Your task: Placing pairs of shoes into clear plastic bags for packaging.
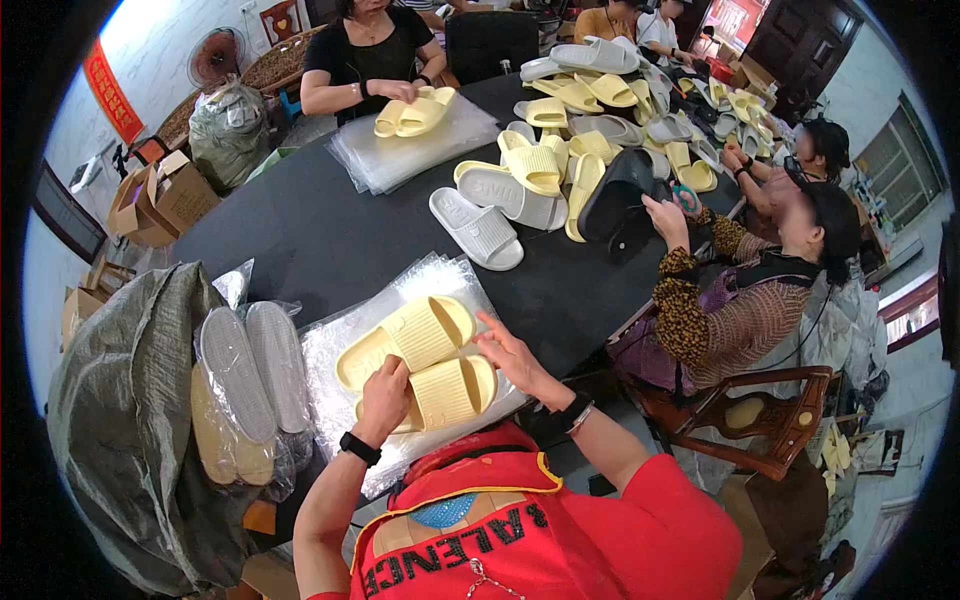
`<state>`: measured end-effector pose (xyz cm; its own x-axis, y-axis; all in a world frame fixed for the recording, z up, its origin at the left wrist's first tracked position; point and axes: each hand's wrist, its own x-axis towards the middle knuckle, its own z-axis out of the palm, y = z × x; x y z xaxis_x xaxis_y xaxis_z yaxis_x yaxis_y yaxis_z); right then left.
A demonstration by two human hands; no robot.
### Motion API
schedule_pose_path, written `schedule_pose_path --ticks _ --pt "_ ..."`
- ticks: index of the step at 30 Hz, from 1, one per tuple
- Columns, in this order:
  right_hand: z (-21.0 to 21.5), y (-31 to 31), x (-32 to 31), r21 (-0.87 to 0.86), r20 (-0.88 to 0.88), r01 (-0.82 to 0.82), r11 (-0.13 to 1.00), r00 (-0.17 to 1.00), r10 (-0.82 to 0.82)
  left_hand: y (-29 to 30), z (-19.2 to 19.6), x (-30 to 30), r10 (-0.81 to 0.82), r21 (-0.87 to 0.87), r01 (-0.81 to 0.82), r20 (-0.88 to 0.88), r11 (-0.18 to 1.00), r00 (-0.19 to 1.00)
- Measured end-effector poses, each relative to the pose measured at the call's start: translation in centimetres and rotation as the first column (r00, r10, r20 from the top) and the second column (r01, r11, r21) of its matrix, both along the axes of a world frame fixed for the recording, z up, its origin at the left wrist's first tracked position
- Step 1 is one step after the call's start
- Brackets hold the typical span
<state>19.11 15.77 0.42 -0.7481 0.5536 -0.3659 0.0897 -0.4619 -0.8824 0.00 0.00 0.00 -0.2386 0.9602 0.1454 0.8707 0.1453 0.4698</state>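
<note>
Centrally, near lower edge: pair of yellow slides on stack of clear plastic bags, itself on black surface. Upper slide tilted, strap facing up; lower slide just beside it, the two touching along their long sides.

Left hand: curled around near end of lower slide, fingers closed on its edge, black band at wrist. Right hand: fingers stretched out and held together, fingertips resting on far end of lower slide, next to upper slide's toe; dark watch at wrist. Slides thus between both hands, left at heel side, right at toe side.

Left of bag stack: bagged slides, soles up, grey and pale yellow, leaning against large grey woven sack.

Mid-surface: white slide lying alone, sole ribbed; beyond it a loose heap of yellow and white slides running toward far end.

Far side: person in black top, hands on another yellow pair over a second bag stack. Right side: seated person in patterned sleeves, hand on a black slide; wooden chair beneath. Further people at far right end, details too small to tell.

Left background: open cardboard boxes, tied green-grey sack, standing fan.
</note>
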Motion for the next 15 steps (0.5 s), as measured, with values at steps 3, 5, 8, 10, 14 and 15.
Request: schedule_pose_path --ticks 3,5,8,10,14,15 --pt "-0.9 0.3 0.1 0.526 0.168 -0.246 0.814 0.969 0.184 0.4 0.5 0.2 -0.002 -0.027 0.002 -0.001 1.000 1.000" --pt "-3.8 -0.5 0.7 0.625 0.268 -0.400 0.671 0.917 0.296 0.4 1.3 1.1 -0.070 0.008 0.071 -0.070 0.997 0.995" --pt "-1.3 -0.5 -0.3 0.491 0.094 -0.313 0.813 0.947 0.308 1.1 1.6 1.4 -0.108 0.112 0.121 -0.113 0.986 0.988" --pt "-1.2 0.0 0.0 0.475 0.044 -0.244 0.845 0.966 0.254 1.0 2.8 2.0 -0.029 0.184 0.031 -0.014 0.982 0.999" --pt "-2.8 3.0 0.1 0.521 0.010 0.045 0.853 0.998 -0.059 -0.3 3.1 0.9 0.111 0.221 -0.152 0.186 0.963 0.976" --pt "-2.6 3.9 0.3 0.519 0.006 0.100 0.849 0.993 -0.120 -1.1 2.2 0.1 0.140 0.150 -0.177 0.229 0.973 0.963"
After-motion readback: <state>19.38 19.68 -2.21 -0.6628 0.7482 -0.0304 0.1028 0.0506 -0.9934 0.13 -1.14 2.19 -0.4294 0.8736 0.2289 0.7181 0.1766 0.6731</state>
